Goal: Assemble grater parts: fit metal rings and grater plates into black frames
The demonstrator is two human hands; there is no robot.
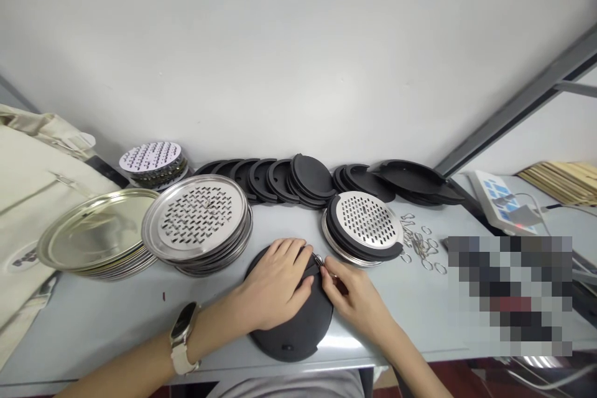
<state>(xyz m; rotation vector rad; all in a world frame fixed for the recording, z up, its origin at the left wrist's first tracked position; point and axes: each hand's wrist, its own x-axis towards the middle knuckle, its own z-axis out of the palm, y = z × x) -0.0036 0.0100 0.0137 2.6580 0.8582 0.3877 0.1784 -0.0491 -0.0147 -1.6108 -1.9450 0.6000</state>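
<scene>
The disc (298,331) is laid flat on the table (116,305) near its front edge, small slot toward the person. Its far part is covered by the left hand (281,286), flattened, thumb apart. A clip (318,259), partly hidden, is pinched at the disc's rim by the right hand (349,294).

Left hand (277,286) palm-down on a black disc (293,339), watch (185,321) at its wrist. Right hand (347,292) pinches a metal clip (318,259) at the disc's upper right edge. Disc lies on a pale table (121,323). Beyond it, rightward: stack topped by a perforated plate (368,219), loose wire clips (422,249) just beside. Leftward: grater stack (198,217), then shiny trays (93,233). Black covers (312,177) line the wall (298,62).
</scene>
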